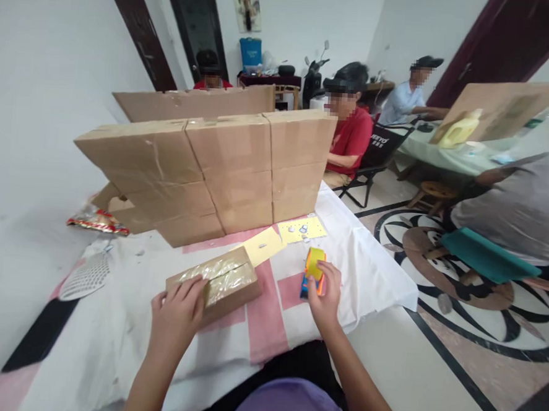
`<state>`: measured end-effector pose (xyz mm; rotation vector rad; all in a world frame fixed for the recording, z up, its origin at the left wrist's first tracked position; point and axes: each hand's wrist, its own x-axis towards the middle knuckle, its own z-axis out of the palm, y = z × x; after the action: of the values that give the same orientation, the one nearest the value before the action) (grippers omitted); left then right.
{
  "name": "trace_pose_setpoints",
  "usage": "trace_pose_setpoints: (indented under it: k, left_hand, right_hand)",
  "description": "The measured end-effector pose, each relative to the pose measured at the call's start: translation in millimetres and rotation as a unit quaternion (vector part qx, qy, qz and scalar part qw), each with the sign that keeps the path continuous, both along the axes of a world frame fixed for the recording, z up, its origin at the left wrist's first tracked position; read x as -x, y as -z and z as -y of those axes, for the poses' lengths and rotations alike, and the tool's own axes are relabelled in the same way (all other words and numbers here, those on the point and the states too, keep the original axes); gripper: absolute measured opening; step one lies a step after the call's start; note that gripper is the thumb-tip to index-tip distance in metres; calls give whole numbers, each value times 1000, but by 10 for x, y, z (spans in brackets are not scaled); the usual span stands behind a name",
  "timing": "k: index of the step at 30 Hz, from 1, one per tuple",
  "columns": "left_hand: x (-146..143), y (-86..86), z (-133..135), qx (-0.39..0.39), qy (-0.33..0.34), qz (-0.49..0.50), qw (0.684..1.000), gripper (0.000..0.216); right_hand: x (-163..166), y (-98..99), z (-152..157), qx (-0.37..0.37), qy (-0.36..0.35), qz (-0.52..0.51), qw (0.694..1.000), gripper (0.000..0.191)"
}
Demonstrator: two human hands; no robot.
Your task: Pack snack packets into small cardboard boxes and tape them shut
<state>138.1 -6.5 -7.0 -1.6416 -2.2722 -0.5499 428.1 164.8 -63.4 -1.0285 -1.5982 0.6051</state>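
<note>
A small cardboard box [232, 286] with clear tape over its top lies at an angle on the cloth-covered table. My left hand [180, 299] grips its near left end, fingers bent over the top edge and thumb out of sight. To the right, my right hand [326, 289] is closed around a tape dispenser [305, 287] with orange and blue parts and a yellow tape roll [315, 262]. The dispenser is apart from the box. Beyond the box are a yellow sheet [260, 247] and a dotted yellow sheet [303, 229] with small scraps on it.
A cardboard partition [232, 172] spans the table's far side. At left are a shiny red packet [99, 221] and a white perforated fan-like piece [86, 276]. People sit behind the partition and to the right, by another table [445, 155]. A teal stool [488, 254] stands at right.
</note>
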Motion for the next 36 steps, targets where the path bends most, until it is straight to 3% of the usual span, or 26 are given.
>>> trace_pose_setpoints:
  k: [3, 7, 11, 15, 21, 25, 27, 30, 31, 33, 36]
  left_hand:
    - [-73, 111, 3, -31, -18, 6, 999, 30]
    - [-194, 161, -33, -19, -55, -8, 998, 39]
    - [-211, 172, -52, 1, -69, -41, 997, 56]
    - [-159, 188, -54, 27, -39, -70, 996, 52]
    - [58, 269, -36, 23, -1, -80, 997, 50]
    - [356, 289, 92, 0, 97, -68, 993, 48]
    - [352, 266, 163, -36, 118, -70, 990, 46]
    - [-41, 253, 199, -117, 137, -36, 983, 40]
    - [-255, 269, 188, -135, 168, 0, 976, 36]
    - [-708, 328, 140, -102, 254, 110, 956, 34]
    - [-1205, 412, 47, -105, 214, 259, 936, 31]
  right_hand:
    - [-222, 183, -203, 62, 46, -64, 995, 41]
    - [-244, 389, -370, 166, -45, -67, 983, 33]
    - [-219, 414, -424, 188, -91, 1, 978, 33]
    - [-219, 426, -445, 180, -153, 27, 971, 38]
    - [-68, 523, -172, 166, -122, -53, 977, 45]
    - [43, 469, 115, 186, -120, -105, 970, 51]
    - [77, 390, 265, 200, -140, -108, 964, 52]
    - [126, 222, 498, 204, -172, -103, 958, 56]
    - [143, 156, 570, 198, -181, -102, 958, 57]
    - [173, 18, 687, 166, -193, -88, 963, 60]
    - [191, -155, 755, 71, -214, -50, 973, 60]
